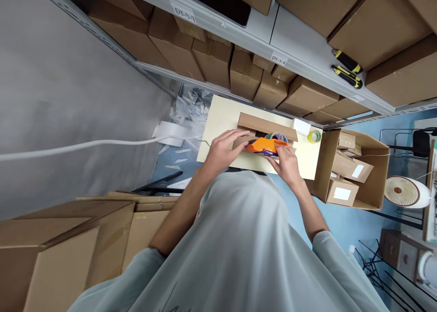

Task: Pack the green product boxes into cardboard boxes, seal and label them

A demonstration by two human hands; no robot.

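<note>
The person's right hand point(287, 163) pinches the right end of an orange package point(262, 144) between thumb and fingers, while the left hand point(222, 150) has its fingers stretched out and parted from the thumb, whose tip is at the package's other end; whether it grips cannot be told. The package is over an open cardboard box point(266, 124) on the cream tabletop point(218, 116), with a green-yellow tape roll point(314, 136) near the box's right end.

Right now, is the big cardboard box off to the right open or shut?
Open: the big cardboard box has its top uncovered, and smaller boxes, some with white labels, show inside.
</note>
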